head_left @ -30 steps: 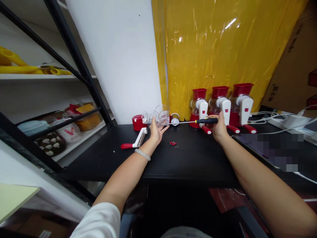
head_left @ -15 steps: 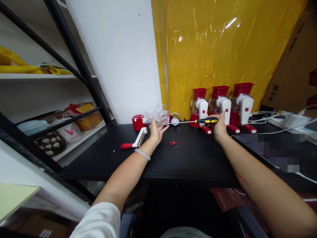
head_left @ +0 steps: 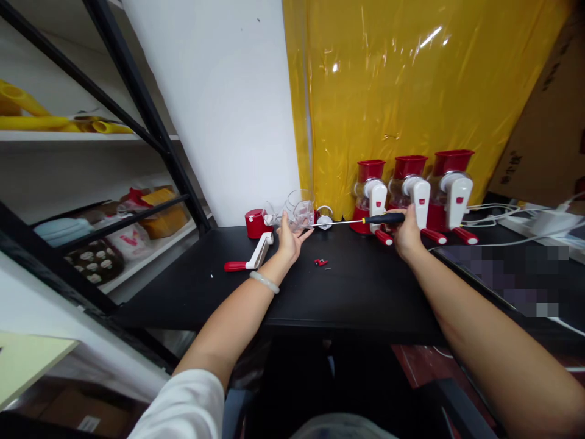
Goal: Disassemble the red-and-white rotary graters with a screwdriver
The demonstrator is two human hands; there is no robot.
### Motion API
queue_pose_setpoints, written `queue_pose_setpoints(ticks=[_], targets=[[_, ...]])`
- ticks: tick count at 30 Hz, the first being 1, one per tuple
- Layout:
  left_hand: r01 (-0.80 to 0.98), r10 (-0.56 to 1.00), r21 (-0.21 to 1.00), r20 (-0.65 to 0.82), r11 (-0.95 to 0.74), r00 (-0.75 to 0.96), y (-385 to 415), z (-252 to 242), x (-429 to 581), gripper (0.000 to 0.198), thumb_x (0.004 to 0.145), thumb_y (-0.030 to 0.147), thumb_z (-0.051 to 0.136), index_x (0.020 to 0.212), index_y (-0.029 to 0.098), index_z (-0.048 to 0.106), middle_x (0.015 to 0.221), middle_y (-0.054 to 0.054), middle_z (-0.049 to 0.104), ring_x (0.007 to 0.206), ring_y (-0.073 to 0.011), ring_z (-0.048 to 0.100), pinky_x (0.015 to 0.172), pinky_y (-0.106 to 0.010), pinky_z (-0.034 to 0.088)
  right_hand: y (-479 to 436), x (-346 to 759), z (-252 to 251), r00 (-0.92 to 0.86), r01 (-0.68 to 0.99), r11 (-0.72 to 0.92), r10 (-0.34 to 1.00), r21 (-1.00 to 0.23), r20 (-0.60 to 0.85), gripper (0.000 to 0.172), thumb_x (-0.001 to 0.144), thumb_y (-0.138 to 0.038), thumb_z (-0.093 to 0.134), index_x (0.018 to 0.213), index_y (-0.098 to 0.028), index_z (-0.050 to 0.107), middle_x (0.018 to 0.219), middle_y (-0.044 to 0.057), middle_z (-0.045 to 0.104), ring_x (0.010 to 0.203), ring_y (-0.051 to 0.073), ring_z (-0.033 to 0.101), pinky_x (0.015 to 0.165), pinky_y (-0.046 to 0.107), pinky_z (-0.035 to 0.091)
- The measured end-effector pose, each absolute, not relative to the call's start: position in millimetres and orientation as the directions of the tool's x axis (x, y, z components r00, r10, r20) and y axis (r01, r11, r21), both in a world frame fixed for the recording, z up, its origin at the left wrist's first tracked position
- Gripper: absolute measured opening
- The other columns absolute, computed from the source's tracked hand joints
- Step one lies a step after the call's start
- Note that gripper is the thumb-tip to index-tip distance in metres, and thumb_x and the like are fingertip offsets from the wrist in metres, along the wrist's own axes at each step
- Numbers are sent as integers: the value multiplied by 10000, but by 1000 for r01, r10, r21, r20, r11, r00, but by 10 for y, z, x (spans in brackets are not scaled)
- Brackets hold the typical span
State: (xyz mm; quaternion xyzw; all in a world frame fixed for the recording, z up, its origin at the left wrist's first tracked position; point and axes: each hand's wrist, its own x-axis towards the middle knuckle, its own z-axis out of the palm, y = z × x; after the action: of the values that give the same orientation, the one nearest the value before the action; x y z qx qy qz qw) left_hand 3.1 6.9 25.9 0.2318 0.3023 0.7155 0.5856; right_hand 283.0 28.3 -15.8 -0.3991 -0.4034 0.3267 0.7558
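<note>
The work looks partway through. Near the desk's [head_left: 356,305] far edge, the left hand [head_left: 289,241] has its grip around a clear plastic tubular body [head_left: 299,204]; the right hand's [head_left: 406,235] grip is wrapped about a black-and-yellow screwdriver handle [head_left: 386,218], its steel shaft reaching the body's right end, though tip contact is unclear. Not joined to that body are a white crank with a red handle [head_left: 259,251] and a small red plastic piece [head_left: 320,262], toward the desk's middle. Three red-and-white crank grinders [head_left: 420,201] along the far edge appear fully assembled.
</note>
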Motion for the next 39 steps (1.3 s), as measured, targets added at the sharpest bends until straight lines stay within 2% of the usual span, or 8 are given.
queue_pose_setpoints(ticks=[4,8,15,18,24,29,32,39], targets=[[-680,979,720,-9,-137,-206,81,246,23,415,959,502,584,1297,270,518,1163,-104,719,1082,-242,719,933,-470,597,286,2846,-174,489,-92,453,797,-887,356,504,748,-726,667,751,-225,614,653,-17,574,530,103,501,458,229,430],[-683,978,715,3,-148,-209,100,231,16,450,931,538,616,1277,264,530,1153,-108,721,1086,-252,718,935,-484,595,279,2828,-140,442,-265,467,836,-844,324,327,696,-536,747,783,-241,635,769,-12,623,621,121,575,503,244,497],[-708,979,695,-24,-129,-201,102,232,20,510,908,540,650,1323,279,513,1195,-109,717,1089,-250,720,929,-467,602,237,2842,-133,466,-109,430,819,-896,336,596,798,-820,516,718,-232,573,548,-19,510,445,114,470,399,245,411],[-703,978,699,-25,-132,-209,105,230,17,484,915,524,646,1314,279,522,1190,-106,718,1085,-250,720,925,-468,603,231,2840,-141,473,-19,415,805,-910,358,503,739,-715,692,700,-229,570,539,-41,484,448,95,437,384,213,366],[-683,977,715,0,-150,-214,104,231,9,426,935,510,619,1277,267,545,1161,-108,721,1078,-256,720,925,-488,599,226,2830,-112,416,-277,474,843,-836,340,300,655,-509,746,740,-249,623,850,-10,644,720,138,615,540,238,526],[-685,976,714,-13,-145,-219,105,235,12,458,913,540,639,1267,264,546,1177,-111,718,1093,-256,716,940,-496,591,214,2837,-114,450,-127,434,826,-892,338,525,804,-736,540,695,-228,614,630,14,575,529,129,510,440,246,437],[-675,977,724,-4,-144,-213,115,230,8,434,936,529,609,1277,270,541,1174,-104,718,1097,-247,714,946,-484,591,208,2833,-115,461,-36,400,820,-916,340,430,757,-645,674,685,-226,608,567,-17,515,491,111,439,403,226,366],[-671,976,724,13,-160,-219,124,214,-9,434,958,499,582,1326,279,513,1195,-106,711,1081,-245,718,927,-481,602,157,2797,-74,359,-318,454,870,-832,338,269,625,-470,749,734,-249,640,759,-13,612,668,144,570,530,259,513]])
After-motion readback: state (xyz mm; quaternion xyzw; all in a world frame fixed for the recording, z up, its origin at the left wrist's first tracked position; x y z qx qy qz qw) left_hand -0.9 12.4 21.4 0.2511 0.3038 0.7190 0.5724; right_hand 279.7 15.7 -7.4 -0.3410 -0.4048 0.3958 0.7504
